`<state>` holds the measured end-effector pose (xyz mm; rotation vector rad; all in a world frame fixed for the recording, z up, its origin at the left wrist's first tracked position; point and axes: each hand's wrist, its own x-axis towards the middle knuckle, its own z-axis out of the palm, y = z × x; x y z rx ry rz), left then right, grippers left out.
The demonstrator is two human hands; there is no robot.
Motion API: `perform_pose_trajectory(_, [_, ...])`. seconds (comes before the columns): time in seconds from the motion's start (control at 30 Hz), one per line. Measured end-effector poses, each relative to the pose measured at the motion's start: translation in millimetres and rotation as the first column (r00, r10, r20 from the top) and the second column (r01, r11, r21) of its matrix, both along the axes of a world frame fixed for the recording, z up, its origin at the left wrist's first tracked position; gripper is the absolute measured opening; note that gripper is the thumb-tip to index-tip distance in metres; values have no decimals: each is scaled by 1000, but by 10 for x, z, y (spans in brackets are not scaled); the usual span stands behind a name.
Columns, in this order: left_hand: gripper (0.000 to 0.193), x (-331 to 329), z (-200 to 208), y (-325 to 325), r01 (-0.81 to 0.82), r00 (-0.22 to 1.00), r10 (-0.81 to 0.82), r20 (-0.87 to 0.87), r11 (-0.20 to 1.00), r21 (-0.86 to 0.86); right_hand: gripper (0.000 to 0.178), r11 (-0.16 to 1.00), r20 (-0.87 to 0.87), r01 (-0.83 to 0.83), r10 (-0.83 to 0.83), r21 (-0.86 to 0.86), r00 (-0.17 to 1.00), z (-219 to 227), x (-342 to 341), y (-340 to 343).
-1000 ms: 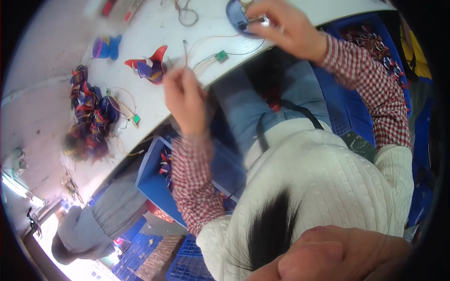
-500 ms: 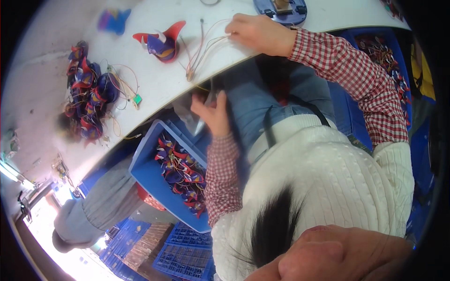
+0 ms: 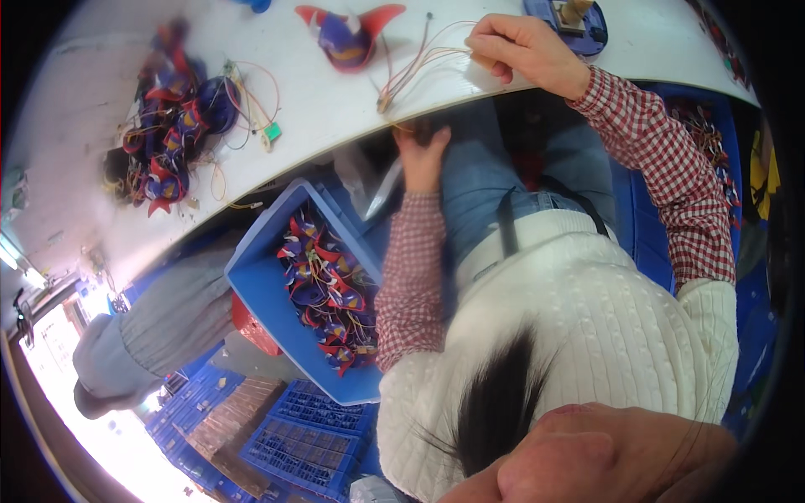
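My right hand (image 3: 524, 54) is over the table near its front edge, thumb and fingers closed on the ends of several thin wires (image 3: 432, 60). These wires run left to a small connector end (image 3: 384, 106) at the table edge. My left hand (image 3: 422, 158) is just below that edge, thumb and forefinger apart; its other fingertips are in shadow, and I see nothing held in it. Left of the wires sits a purple toy part (image 3: 345, 42) with red wing-like points and white horns. A blue oval housing (image 3: 591, 32) with a tan post on it lies beyond my right hand.
A pile of similar purple-and-red parts (image 3: 180, 126) with wires and a green piece (image 3: 271, 132) lies on the left of the table. A blue bin (image 3: 251, 277) of such parts stands below; another bin (image 3: 728, 117) is at right. A person in grey (image 3: 180, 306) is at far left.
The view has shifted, so the tabletop things appear further right. My right hand's fingers look more curled on the wires. My left hand has come up closer to the table edge.
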<state>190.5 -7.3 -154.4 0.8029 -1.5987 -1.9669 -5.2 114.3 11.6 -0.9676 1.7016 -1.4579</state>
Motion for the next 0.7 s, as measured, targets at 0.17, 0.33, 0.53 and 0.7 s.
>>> perform_pose_trajectory(0.17, [23, 142, 368, 150, 114, 993, -119, 12, 970, 214, 12, 949, -121, 90, -56, 301, 991, 44, -127, -46])
perform_pose_trajectory(0.33, [22, 420, 826, 229, 185, 982, -185, -28, 933, 309, 34, 994, -1000, 107, -13, -11, 13, -114, -150, -156])
perform_pose_trajectory(0.53, [25, 599, 1337, 331, 232, 964, -262, 53, 918, 323, 20, 981, -994, -185, 70, 53, 86, 277, 436, -456])
perform_pose_trajectory(0.7, [28, 715, 1575, 429, 271, 958, -286, 3, 910, 313, 14, 954, -972, -187, 232, 234, -33, 419, 512, -709])
